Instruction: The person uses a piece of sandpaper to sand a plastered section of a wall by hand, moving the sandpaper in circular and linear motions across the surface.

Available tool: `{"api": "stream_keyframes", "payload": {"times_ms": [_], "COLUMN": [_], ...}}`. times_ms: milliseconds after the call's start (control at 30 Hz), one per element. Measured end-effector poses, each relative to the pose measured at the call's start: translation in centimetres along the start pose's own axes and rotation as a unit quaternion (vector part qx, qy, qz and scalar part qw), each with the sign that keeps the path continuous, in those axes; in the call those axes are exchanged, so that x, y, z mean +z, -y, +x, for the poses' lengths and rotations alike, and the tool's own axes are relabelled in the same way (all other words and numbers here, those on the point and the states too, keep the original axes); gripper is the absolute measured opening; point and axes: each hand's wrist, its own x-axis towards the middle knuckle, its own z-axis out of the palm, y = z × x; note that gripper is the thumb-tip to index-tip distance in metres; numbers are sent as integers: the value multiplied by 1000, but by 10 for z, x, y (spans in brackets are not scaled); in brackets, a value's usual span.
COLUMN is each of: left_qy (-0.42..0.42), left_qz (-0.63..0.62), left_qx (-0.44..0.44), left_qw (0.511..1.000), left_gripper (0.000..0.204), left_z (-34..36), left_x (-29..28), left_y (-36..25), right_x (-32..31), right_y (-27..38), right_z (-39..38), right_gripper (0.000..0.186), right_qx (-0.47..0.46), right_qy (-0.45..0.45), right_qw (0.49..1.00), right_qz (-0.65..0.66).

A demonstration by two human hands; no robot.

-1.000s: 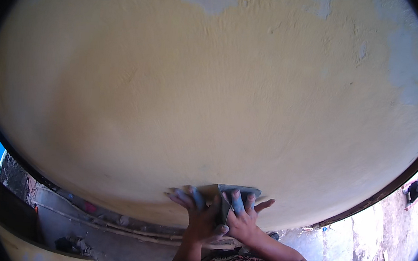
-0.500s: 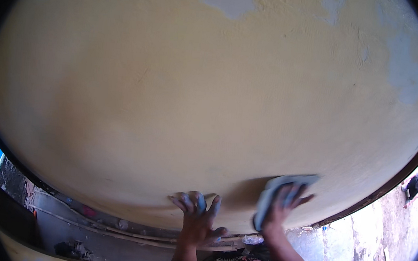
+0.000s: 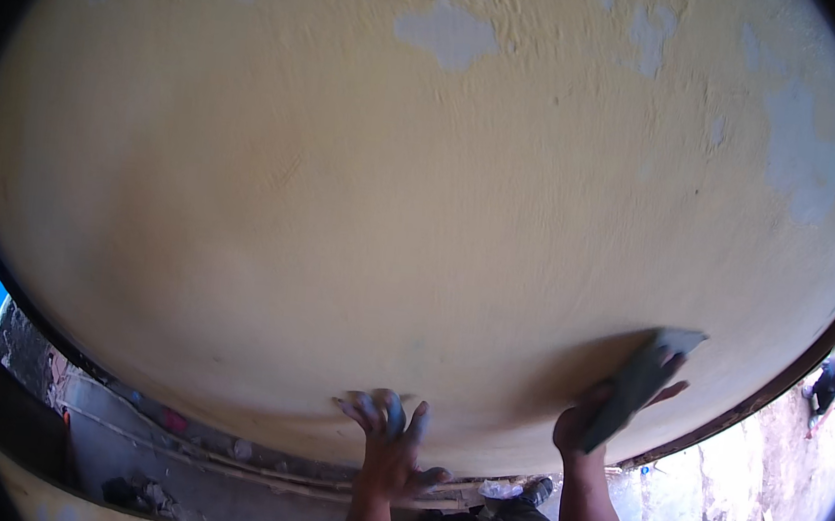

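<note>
- Work in hand, by my reading: rubbing down or smoothing the wall with a hand-held sheet; abrasive paper likely, grit not visible.
- Sheet: grey-green, in the right hand, at the near right of the wall, standing tilted with its far end bent over. Shadow on the wall to its left. Cannot tell whether it touches the wall.
- Right hand: gripping the sheet, partly hidden behind it; fingers show past its right edge.
- Left hand: empty, fingers spread, at the near edge of the wall, well apart from the sheet. Fingertips look braced on the surface.
- Wall: yellow; grey patches and rougher texture at the far side, smoother at the near middle.
- Stage, judged: mid-work; how much is finished cannot be told.
- Next move calls for laying the sheet flat under the right palm, then even pressure along the wall. Bent as it is, it could catch or rub unevenly.
</note>
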Motion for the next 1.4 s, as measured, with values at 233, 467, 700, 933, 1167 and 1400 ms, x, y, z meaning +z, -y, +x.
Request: {"api": "stream_keyframes", "payload": {"times_ms": [233, 467, 700, 933, 1167, 1400], "left_qy": [-247, -247, -241, -221, -148, -81], "left_qz": [-35, -24, 20, 20, 95, 80], "left_qx": [134, 123, 113, 61, 77, 71], "left_qw": [959, 961, 964, 973, 981, 991], "left_gripper": [76, 74, 76, 75, 77, 70], "left_z": [28, 40, 34, 31, 24, 21], "left_x": [10, 10, -7, -5, -8, -18], "left_y": [-18, -32, -16, -12, 0, -3], "right_x": [2, 20, 7, 22, 21, 11], "right_y": [9, 6, 24, 2, 23, 42], "right_z": [-40, -90, -38, -122, -71, -100], "right_gripper": [34, 33, 37, 32, 33, 39], "right_qx": [-219, -103, -35, -133, -68, -25], "right_qy": [100, 52, 32, 84, 42, 91], "right_qw": [970, 989, 992, 983, 991, 987], "right_qz": [40, 88, 113, 97, 107, 128]}}
